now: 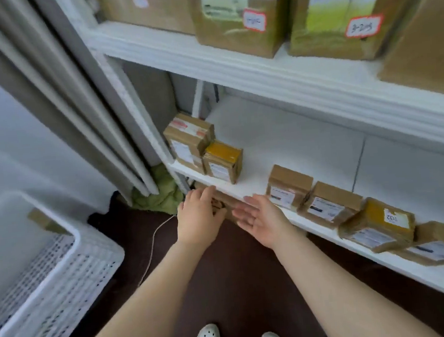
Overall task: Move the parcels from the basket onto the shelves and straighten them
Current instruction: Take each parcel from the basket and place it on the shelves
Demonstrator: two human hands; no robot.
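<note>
Left hand lies over the left end of a brown parcel, fingers reaching across its top. Cannot tell whether they clamp it or only rest there. Right hand is spread wide, palm turned toward the parcel's right end, fingers straight and just beside it; contact unclear. The parcel sits at centre of view, tucked under the front edge of the middle shelf, on a lower level that is mostly hidden.

Handling, judged:
- Small taped cardboard box: stiff and probably light.
- Tape bands look slick; bare card should hold better.
- Best taken by opposite ends, palms pressing inward, then slid square to the shelf edge.
- Corners may dent if pinched hard.

Count:
- Between the hands: one parcel.
- Middle shelf: seven small parcels.
  - A close pair stands at 11 o'clock from the hands.
  - A skewed row of five runs off toward 4 o'clock, the last cut by the frame.
- Top shelf, 12 to 2 o'clock: four larger boxes.
- White basket, 8 o'clock: one brown corner of a parcel shows; the rest of the inside is too blurred to count.
</note>
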